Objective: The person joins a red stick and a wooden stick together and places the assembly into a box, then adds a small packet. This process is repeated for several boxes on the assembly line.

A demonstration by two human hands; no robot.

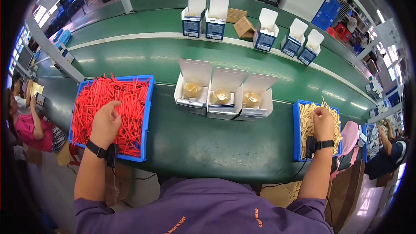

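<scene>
Over the blue tray (149,104) of red plastic sticks (89,104), my left hand (106,123) is closed, its thumb and fingers bent together among the sticks; anything in them is hidden. My right hand (323,123) is closed over a smaller blue tray (297,132) of pale wooden sticks (307,123). A few of these poke up just beyond its fingertips, and I cannot make out what it grips. Between the hands stand three white boxes (240,112) with raised lids, each holding a round golden item (220,97) in clear wrap above folded paper.
Several blue-and-white boxes (215,25) stand with lids up on the far green strip, beside brown cardboard pieces (244,27). A pink bag or chair back (349,136) touches the right tray's side. Other people work at far left and far right.
</scene>
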